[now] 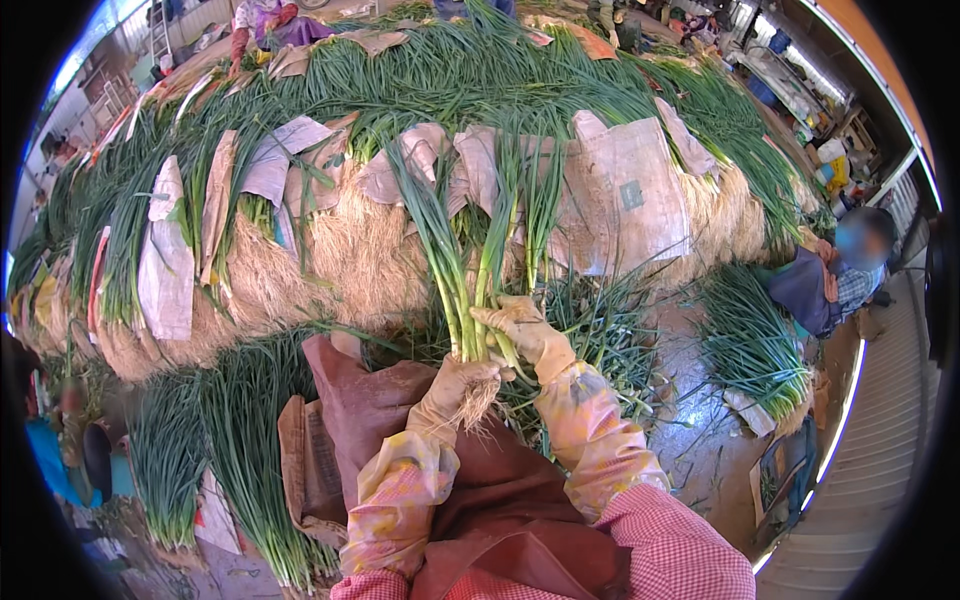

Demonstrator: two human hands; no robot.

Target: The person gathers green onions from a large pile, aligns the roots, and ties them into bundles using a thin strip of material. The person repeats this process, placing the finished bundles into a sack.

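My left hand (444,394), in a soiled tan glove, grips a bunch of green onions (459,307) low at the pale stem ends. Their stringy roots (478,403) hang below that fist, and the long green leaves rise away from me. My right hand (523,330), gloved alike, is at the right side of the bunch with its fingers on a stalk. Below its fingers a loose pale-green leaf (507,349) bends downward. Part of the right fingers' grip is hidden. A maroon apron (495,480) covers my lap beneath both hands.
A large heap of green onions (450,75) spans the front, roots towards me, with woven sacks (622,195) among them. More onion bunches lie left (247,442) and right (750,337). Leaf scraps (600,337) litter the floor. A person (832,277) sits at right; others are farther off.
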